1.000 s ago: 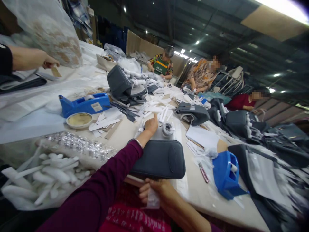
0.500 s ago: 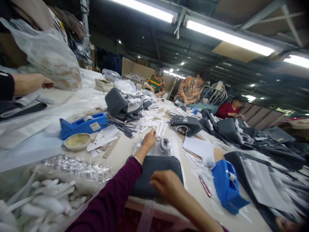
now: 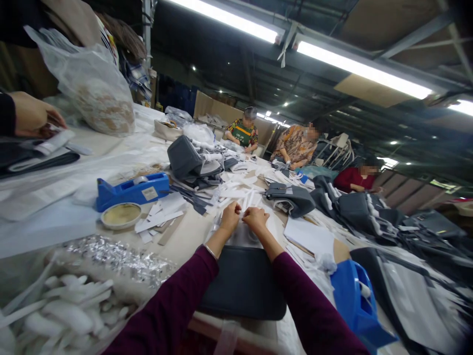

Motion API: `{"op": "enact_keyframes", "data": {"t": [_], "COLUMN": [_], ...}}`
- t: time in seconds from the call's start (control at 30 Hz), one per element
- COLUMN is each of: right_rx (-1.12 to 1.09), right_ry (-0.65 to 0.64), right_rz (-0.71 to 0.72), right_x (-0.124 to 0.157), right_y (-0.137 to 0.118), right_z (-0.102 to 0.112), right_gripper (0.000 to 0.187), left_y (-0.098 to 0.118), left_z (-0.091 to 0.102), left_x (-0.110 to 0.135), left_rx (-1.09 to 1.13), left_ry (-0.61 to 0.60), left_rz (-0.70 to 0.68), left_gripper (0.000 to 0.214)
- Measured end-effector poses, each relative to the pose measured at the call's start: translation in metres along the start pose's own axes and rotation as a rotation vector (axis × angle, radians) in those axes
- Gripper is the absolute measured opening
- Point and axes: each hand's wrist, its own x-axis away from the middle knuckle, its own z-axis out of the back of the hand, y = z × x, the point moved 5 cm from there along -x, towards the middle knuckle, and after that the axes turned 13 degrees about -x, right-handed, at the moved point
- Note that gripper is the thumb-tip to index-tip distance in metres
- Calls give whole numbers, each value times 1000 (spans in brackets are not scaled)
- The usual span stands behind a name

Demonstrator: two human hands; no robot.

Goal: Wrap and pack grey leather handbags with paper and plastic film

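My left hand (image 3: 229,216) and my right hand (image 3: 255,218) meet side by side over the table, both with fingers curled in a pinch. They close on something small and white between them, too small to name, just above where a tape roll stood. A dark grey padded case (image 3: 244,283) lies flat on the table below my forearms, between my maroon sleeves. White paper strips (image 3: 244,195) lie scattered just beyond my hands.
A blue tape dispenser (image 3: 131,190) and a round tin lid (image 3: 121,215) sit at left; another blue dispenser (image 3: 356,301) at right. A tray of white foam pieces (image 3: 55,310) is at lower left. Grey bags (image 3: 290,197) pile along the table. A co-worker's hand (image 3: 31,116) works at far left; others sit beyond.
My right hand has left the near edge of the grey case and reached forward to join my left hand. The view has tilted up slightly.
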Motion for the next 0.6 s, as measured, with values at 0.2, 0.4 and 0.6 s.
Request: {"op": "enact_keyframes", "data": {"t": [0.2,0.4,0.6], "right_rx": [-100,-272,-467], "right_ry": [-55,89,216], "right_rz": [114,278,455], "right_x": [11,27,78], "right_y": [0,-7,-4], "right_z": [-3,5,21], "right_gripper": [15,9,19], "left_y": [-6,-5,7], "left_z": [4,7,8], "left_x": [-2,-2,5], "left_rx": [42,83,40], "left_ry": [87,83,-97], "left_rz": [74,94,64], "left_gripper": [23,24,16]}}
